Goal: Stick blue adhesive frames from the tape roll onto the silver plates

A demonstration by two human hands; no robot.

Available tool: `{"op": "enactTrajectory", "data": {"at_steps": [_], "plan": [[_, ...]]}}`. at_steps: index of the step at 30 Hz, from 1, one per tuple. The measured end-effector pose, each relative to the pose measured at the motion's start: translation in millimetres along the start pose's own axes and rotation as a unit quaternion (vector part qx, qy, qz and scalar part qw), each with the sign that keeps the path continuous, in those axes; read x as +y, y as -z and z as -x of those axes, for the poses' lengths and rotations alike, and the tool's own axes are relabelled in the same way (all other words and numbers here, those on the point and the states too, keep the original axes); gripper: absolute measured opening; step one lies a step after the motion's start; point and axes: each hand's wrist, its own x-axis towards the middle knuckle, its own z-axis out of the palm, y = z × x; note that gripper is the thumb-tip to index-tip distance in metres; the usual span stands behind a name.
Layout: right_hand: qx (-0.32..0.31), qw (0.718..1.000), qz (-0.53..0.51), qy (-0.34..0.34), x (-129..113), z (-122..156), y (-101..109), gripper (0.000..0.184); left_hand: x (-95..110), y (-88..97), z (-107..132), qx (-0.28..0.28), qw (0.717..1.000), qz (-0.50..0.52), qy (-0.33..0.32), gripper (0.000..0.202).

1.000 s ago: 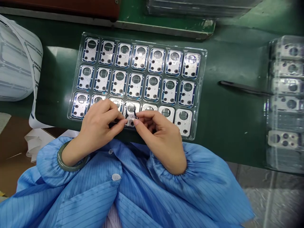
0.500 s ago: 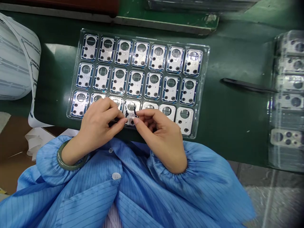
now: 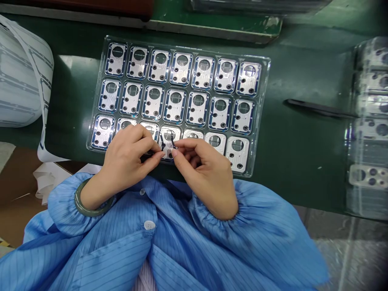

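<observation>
A clear plastic tray (image 3: 254,157) lies on the green mat, holding three rows of several silver metal plates, each with a round window and small holes, most with blue borders. My left hand (image 3: 125,159) and my right hand (image 3: 203,173) meet over the bottom row. Their fingertips pinch a thin black strip (image 3: 172,140) that arches above one silver plate (image 3: 169,135). My fingers hide part of that strip and the neighbouring plates. I cannot tell exactly what the strip is.
Black tweezers (image 3: 321,109) lie on the green mat (image 3: 303,161) right of the tray. A blurred stack of plate trays (image 3: 368,129) stands at the right. A printed film roll (image 3: 21,72) sits at the left, above cardboard (image 3: 15,178). My blue striped sleeves lie below.
The tray and mat have shifted slightly up and right in the view. My hands stay over the same plate, and more of the black strip shows above my fingertips.
</observation>
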Motion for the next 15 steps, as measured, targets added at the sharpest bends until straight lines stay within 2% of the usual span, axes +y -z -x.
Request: {"op": "enactTrajectory", "data": {"at_steps": [15], "plan": [[-0.043,0.998,0.01,0.035,2.0,-4.6,9.7,0.013,-1.3,-2.3,-3.7,-0.007,1.0,-0.016,-0.001,0.013]]}}
